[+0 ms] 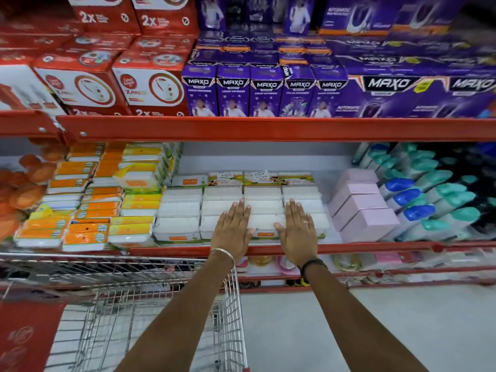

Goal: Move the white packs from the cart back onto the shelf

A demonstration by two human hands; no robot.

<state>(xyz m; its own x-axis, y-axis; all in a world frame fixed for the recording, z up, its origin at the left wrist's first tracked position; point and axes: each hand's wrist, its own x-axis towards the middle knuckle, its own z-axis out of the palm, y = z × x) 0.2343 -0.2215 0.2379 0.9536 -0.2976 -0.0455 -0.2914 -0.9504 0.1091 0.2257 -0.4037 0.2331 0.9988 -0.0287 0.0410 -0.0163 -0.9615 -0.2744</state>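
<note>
Several white packs (182,208) lie in rows on the red-edged shelf (268,248), stacked from the front rim back to the wall. My left hand (233,229) and my right hand (298,230) rest flat, fingers extended, on either side of the front middle white pack (264,223), pressing against it. Neither hand grips anything. The wire cart (150,312) stands below at the left; the part of its basket that I see holds no white packs.
Orange and yellow packs (83,210) fill the shelf to the left, pink boxes (365,210) and blue- and teal-capped bottles (429,200) to the right. Red boxes (107,84) and purple Maxo boxes (268,95) sit on the shelf above. Grey floor lies under my right arm.
</note>
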